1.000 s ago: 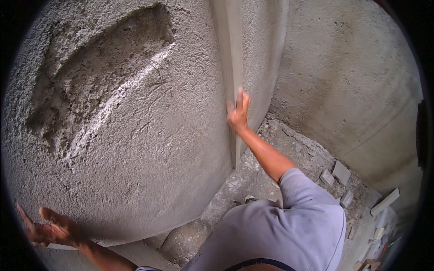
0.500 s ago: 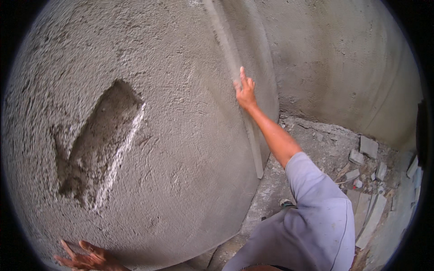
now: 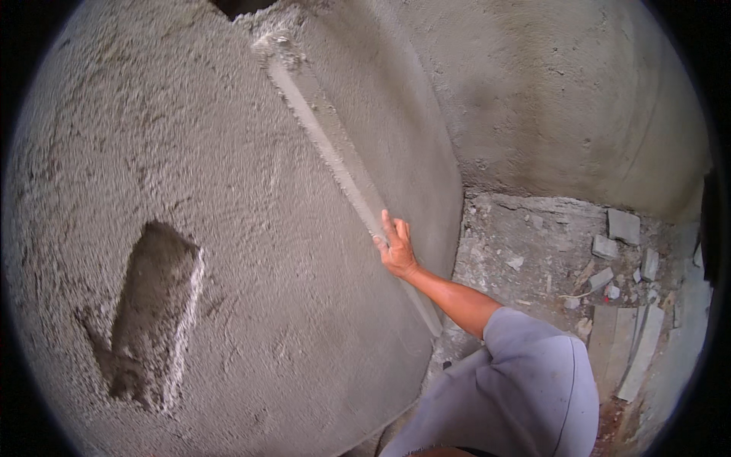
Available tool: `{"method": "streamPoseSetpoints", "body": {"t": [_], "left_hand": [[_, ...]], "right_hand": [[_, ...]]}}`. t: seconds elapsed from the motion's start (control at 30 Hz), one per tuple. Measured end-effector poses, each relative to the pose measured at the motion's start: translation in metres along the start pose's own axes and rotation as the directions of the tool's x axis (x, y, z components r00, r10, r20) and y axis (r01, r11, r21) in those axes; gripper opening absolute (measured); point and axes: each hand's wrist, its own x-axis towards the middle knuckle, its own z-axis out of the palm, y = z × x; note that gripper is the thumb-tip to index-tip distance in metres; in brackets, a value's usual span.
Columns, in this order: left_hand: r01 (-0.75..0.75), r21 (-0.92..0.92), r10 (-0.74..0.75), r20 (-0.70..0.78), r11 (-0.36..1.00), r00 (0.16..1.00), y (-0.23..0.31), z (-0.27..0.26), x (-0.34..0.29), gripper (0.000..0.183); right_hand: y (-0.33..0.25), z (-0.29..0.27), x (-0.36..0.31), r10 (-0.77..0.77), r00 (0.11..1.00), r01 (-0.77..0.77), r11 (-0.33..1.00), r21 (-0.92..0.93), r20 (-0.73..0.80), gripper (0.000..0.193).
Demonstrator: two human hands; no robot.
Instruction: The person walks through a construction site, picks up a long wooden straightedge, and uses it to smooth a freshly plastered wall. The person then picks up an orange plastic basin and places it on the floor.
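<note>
My right hand (image 3: 399, 245) grips a long, straight screed bar (image 3: 326, 142) near its lower half, index finger stretched along it. The grey bar lies slanted against the rough, grey plastered wall (image 3: 251, 251). Its upper end is caked with wet mortar (image 3: 279, 49), and ragged mortar clings along its left edge. The lower end reaches the wall's bottom right edge, by the floor. Left of the bar, a rectangular recess (image 3: 152, 293) is cut into the plaster, with a whitish right edge. My left hand is outside the picture.
Another plastered wall (image 3: 563, 99) meets this one at a corner on the right. Rubble and broken blocks (image 3: 623, 227) lie on the rough floor (image 3: 502, 244), with several boards (image 3: 641, 354) nearer me. A dark opening (image 3: 242, 6) shows at the top of the wall.
My view has shifted, so the recess sits lower and the bar's mortar-caked upper end shows. The bar leans more to the left, still in my right hand. My left hand has left the picture.
</note>
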Motion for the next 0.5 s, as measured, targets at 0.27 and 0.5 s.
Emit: {"method": "streamPoseSetpoints", "body": {"t": [0.27,0.5], "left_hand": [[0.003,0.176,-0.012,0.051,0.984,0.999,0.013,-0.005,-0.004,0.053],[0.051,0.218,-0.088,0.162,0.975,0.983,-0.010,-0.008,-0.011,0.050]], "right_hand": [[0.133,-0.029,0.173,0.407,0.913,-0.408,0.907,-0.107,-0.031,0.068],[0.109,-0.012,0.090,0.330,0.941,-0.327,0.943,-0.059,0.072,0.073]]}}
